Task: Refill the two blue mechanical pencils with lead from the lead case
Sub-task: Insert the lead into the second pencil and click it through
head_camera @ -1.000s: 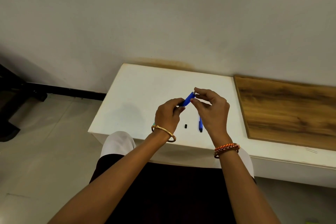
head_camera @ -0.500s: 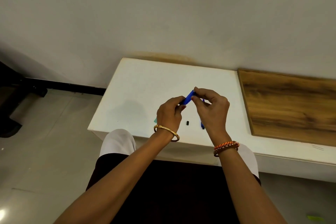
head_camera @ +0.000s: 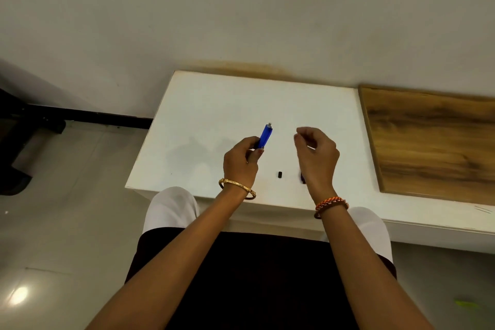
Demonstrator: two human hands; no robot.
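Note:
My left hand (head_camera: 241, 159) grips a blue mechanical pencil (head_camera: 265, 136) by its lower part, above the white table (head_camera: 214, 104). The pencil tilts up and to the right, and its pale top end is bare. My right hand (head_camera: 317, 158) hovers apart from it on the right with its fingers curled and thumb and forefinger close together; motion blur hides whether they pinch anything. Under that hand, only the dark tip of the second blue pencil (head_camera: 303, 178) shows on the table. A small black piece (head_camera: 280, 174) lies between my hands. No lead case is in sight.
A wooden panel (head_camera: 434, 142) lies flush at the table's right side. The wall stands just behind the table. A black frame (head_camera: 80, 116) sits on the tiled floor at the left. My knees are at the table's front edge.
My right hand has let go of the pencil's top end and moved away to the right. My left hand keeps the pencil, now tilted more upright.

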